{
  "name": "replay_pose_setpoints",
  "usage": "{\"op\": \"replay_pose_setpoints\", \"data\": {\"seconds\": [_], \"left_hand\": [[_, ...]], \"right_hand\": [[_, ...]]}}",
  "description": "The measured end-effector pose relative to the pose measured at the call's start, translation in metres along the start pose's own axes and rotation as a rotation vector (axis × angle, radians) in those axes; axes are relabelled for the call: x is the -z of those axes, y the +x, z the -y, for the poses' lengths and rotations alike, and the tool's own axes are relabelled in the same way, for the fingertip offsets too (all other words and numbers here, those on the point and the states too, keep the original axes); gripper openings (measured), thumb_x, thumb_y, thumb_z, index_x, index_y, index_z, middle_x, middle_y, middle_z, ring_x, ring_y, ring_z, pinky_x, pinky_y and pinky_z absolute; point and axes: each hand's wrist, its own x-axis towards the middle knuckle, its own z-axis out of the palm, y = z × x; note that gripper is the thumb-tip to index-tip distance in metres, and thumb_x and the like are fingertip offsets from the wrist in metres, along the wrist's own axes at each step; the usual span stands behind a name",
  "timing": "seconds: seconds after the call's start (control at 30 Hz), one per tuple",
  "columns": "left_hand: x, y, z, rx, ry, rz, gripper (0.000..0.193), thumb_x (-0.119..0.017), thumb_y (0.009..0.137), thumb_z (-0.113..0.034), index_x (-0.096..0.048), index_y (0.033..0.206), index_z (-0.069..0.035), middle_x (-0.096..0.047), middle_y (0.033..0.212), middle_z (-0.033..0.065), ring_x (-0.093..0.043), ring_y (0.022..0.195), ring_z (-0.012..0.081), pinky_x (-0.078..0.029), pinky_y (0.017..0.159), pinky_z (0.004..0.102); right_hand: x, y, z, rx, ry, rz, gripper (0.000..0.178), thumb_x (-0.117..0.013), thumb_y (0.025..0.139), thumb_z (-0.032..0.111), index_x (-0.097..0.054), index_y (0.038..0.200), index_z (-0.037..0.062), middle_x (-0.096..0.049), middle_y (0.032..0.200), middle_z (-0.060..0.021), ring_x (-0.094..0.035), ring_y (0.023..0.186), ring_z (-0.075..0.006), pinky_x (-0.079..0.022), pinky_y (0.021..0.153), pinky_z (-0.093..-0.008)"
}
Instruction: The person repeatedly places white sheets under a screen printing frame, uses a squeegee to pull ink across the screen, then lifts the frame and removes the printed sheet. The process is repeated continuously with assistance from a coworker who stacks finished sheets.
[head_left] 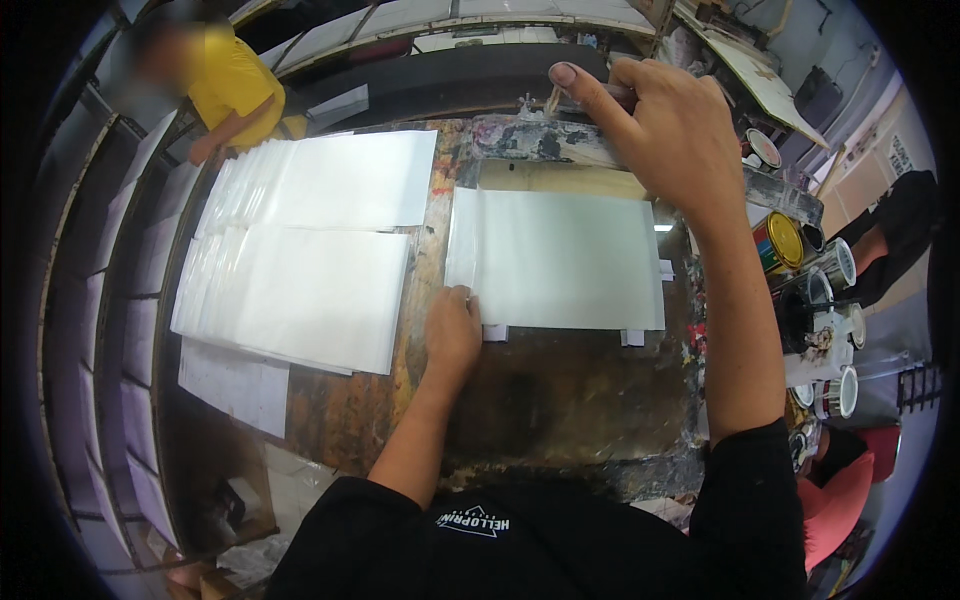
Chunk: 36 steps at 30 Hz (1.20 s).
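A white plastic sheet point(565, 260) lies flat on the stained work table point(560, 400) in front of me. My left hand point(452, 330) rests on the sheet's near left corner, fingers pressing its edge. My right hand point(660, 120) is raised over the far edge of the sheet, closed around a wooden handle point(552, 98) of a tool whose other end is hidden by the paint-caked frame bar point(530, 140) beneath it.
Two fanned stacks of white sheets point(300, 240) lie to my left. Several paint cans point(800, 270) crowd the right table edge. A person in a yellow shirt point(235, 85) bends at the far left; another in black point(895, 240) stands at right.
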Motion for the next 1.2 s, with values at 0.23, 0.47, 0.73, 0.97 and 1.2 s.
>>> {"op": "replay_pose_setpoints", "data": {"seconds": [0.23, 0.47, 0.73, 0.97, 1.2], "left_hand": [[0.045, 0.046, -0.044, 0.035, -0.465, -0.232, 0.027, -0.071, 0.099, -0.021, -0.077, 0.092, 0.005, -0.076, 0.081, 0.0199, -0.072, 0.072, 0.0291, -0.054, 0.07, 0.0393], [0.117, 0.1, 0.114, 0.086, 0.071, -0.496, 0.043, -0.067, 0.104, -0.034, -0.073, 0.122, 0.004, -0.07, 0.13, 0.0248, -0.066, 0.118, 0.0354, -0.05, 0.101, 0.048], [-0.05, 0.01, -0.071, -0.56, 0.108, 0.319, 0.061, -0.059, 0.108, -0.04, -0.048, 0.16, -0.01, -0.038, 0.169, 0.0203, -0.032, 0.158, 0.0393, -0.016, 0.127, 0.069], [-0.112, -0.03, -0.113, -0.487, 0.179, 0.263, 0.062, -0.046, 0.111, -0.041, -0.04, 0.166, -0.013, -0.024, 0.176, 0.0202, -0.016, 0.162, 0.0479, -0.002, 0.124, 0.0758], [-0.112, -0.027, -0.112, -0.481, 0.155, 0.243, 0.053, -0.042, 0.113, -0.033, -0.045, 0.162, -0.013, -0.033, 0.173, 0.019, -0.024, 0.16, 0.047, -0.004, 0.125, 0.075]], "right_hand": [[-0.001, 0.004, -0.006, 0.007, 0.046, -0.012, 0.078, -0.06, 0.097, 0.07, -0.066, 0.07, -0.0025, -0.06, 0.064, -0.0184, -0.061, 0.065, -0.0387, -0.049, 0.065, -0.0473], [-0.014, 0.002, -0.006, 0.132, -0.037, -0.057, 0.079, -0.051, 0.1, 0.072, -0.071, 0.074, 0.0002, -0.068, 0.073, -0.0173, -0.065, 0.071, -0.0362, -0.049, 0.071, -0.0481], [0.007, 0.025, -0.008, 0.026, 0.031, 0.076, 0.087, -0.049, 0.1, 0.072, -0.073, 0.07, -0.0067, -0.071, 0.074, -0.028, -0.071, 0.076, -0.0454, -0.056, 0.078, -0.0515], [0.016, 0.025, -0.001, 0.021, 0.038, 0.131, 0.088, -0.048, 0.101, 0.071, -0.069, 0.065, -0.0065, -0.067, 0.066, -0.0275, -0.069, 0.069, -0.0421, -0.054, 0.071, -0.0506], [0.014, 0.026, -0.005, 0.035, 0.01, 0.074, 0.091, -0.046, 0.101, 0.073, -0.07, 0.065, -0.0069, -0.066, 0.065, -0.0271, -0.068, 0.066, -0.0423, -0.054, 0.067, -0.0513]]}}
